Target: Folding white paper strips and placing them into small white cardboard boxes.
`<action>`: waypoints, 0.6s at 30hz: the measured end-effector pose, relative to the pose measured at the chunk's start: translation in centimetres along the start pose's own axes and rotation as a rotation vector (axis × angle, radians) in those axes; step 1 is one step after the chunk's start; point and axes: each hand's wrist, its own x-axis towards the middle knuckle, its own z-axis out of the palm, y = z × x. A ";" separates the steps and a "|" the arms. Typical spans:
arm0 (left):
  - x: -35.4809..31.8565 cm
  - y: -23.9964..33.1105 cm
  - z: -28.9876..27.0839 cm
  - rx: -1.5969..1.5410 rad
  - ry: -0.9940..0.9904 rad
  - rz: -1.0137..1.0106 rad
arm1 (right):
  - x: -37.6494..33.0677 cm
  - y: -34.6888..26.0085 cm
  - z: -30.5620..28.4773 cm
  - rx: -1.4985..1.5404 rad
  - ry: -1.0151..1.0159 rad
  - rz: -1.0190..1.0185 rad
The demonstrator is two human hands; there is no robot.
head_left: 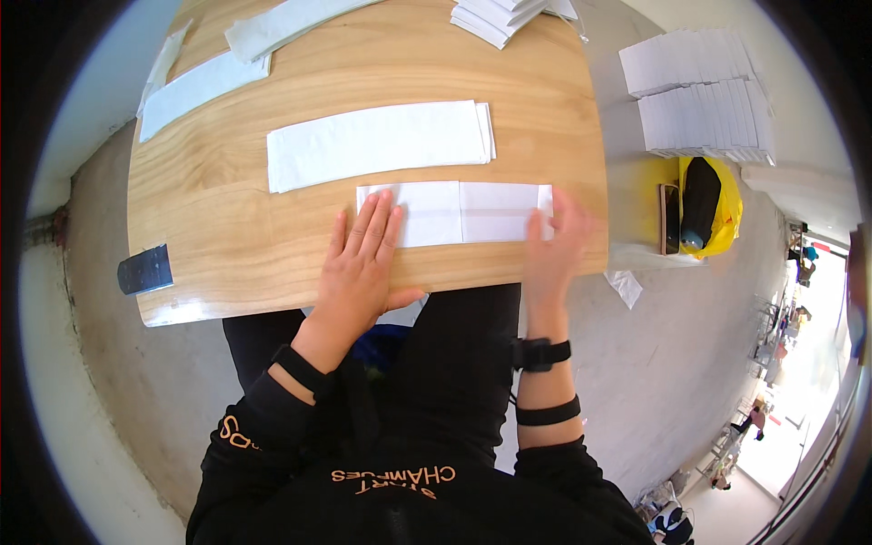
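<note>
A long white paper piece (427,227) lies flat near the front edge of the wooden table, with a line across its middle and a faint band along its right half. My left hand (356,259) presses on its left end, fingers stretched out flat and thumb apart. At the right end is my right hand (554,259), smeared by motion; whether its fingers pinch the paper cannot be made out. Just beyond lies a stack of long white paper pieces (377,145), slightly fanned at its right end.
More white paper strips (204,91) lie at the far left, and folded white papers (495,23) at the far edge. A dark object (145,270) sits at the left corner. Right of the table stand stacked white papers (699,113) and a yellow bag (727,213) holding a dark bottle-like item.
</note>
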 end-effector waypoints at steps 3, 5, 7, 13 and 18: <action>-0.2 -0.2 0.3 -0.023 0.006 -0.001 | -1.5 -4.0 3.1 0.240 -0.114 -0.256; -0.3 -0.3 0.2 -0.018 0.014 -0.015 | -1.9 -5.4 4.5 0.397 -0.308 -0.205; -0.3 -0.3 0.0 -0.005 0.021 -0.042 | -2.0 -6.0 5.5 0.564 -0.512 -0.157; -0.2 -0.2 0.0 -0.083 0.019 0.004 | -1.6 -5.5 6.3 0.333 -0.459 -0.087; 0.1 -3.4 0.4 -0.355 0.375 -0.076 | -2.0 -6.4 6.6 0.182 -0.524 -0.065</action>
